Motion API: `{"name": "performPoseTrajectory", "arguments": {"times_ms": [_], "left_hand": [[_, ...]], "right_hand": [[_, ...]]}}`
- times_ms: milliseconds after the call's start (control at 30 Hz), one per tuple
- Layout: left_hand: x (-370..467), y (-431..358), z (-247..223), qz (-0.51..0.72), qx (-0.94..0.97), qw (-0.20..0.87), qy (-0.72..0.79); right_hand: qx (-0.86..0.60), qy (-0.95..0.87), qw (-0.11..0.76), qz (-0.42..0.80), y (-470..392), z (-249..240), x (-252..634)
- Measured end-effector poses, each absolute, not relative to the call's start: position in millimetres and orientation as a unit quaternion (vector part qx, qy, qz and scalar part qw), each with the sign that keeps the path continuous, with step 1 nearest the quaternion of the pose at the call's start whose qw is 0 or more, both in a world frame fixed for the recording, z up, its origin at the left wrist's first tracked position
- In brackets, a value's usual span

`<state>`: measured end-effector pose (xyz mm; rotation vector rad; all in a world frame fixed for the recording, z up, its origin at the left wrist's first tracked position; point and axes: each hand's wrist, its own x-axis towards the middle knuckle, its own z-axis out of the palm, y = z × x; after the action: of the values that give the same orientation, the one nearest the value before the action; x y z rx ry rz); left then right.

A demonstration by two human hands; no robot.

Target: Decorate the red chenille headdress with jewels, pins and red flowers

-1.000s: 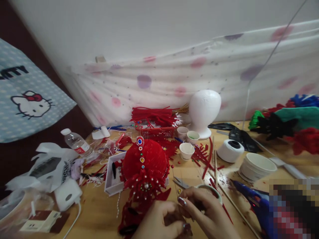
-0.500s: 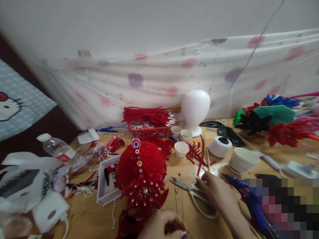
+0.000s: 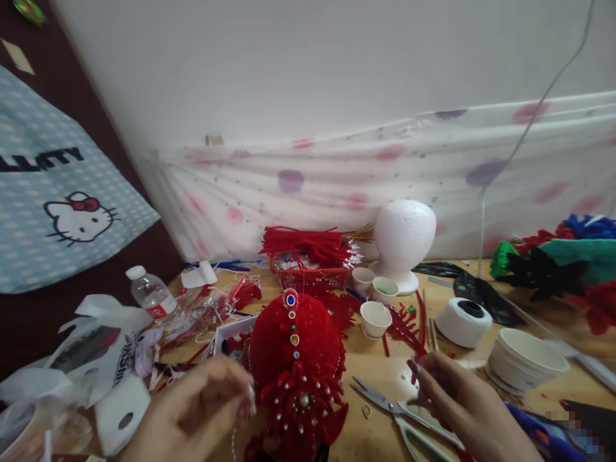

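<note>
Scissors [image 3: 392,407] (one pair) and three small cups [image 3: 375,327] sat near one red headpiece [image 3: 298,369], pearl-studded and bejeweled, between left hand [image 3: 197,404] and right hand [image 3: 457,398]. Both curled, couldn't tell if pinching anything.

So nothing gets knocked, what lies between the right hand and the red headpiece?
In the head view, the scissors, blades slightly apart, and a small yellow gem lie on the table between the right hand and the red headpiece.
</note>
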<state>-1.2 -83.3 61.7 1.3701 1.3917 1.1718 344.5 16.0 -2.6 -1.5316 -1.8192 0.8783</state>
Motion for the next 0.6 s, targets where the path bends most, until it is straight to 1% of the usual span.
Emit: {"name": "performPoseTrajectory", "arguments": {"times_ms": [67, 133, 267, 400, 600], "left_hand": [[-8.9, -55.7, 76.2, 0.501, 0.515, 0.361, 0.594], [-7.8, -28.0, 83.8, 0.491, 0.525, 0.367, 0.590], [0.3, 4.8, 82.2, 0.426, 0.580, 0.359, 0.594], [-2.1, 6.6, 79.2, 0.405, 0.571, 0.407, 0.586], [-2.8, 1.3, 87.2, 0.343, 0.583, 0.453, 0.581]], "right_hand": [[-0.499, -0.665, 0.388, 0.398, 20.2, 21.9, 325.4], [-0.429, -0.667, 0.421, 0.441, 32.4, 45.0, 300.4], [-0.373, -0.750, 0.375, 0.397, 64.8, 69.9, 254.1], [-0.339, -0.760, 0.339, 0.439, 79.0, 71.1, 228.5], [-0.325, -0.735, 0.330, 0.495, 79.6, 67.1, 222.3]]}}
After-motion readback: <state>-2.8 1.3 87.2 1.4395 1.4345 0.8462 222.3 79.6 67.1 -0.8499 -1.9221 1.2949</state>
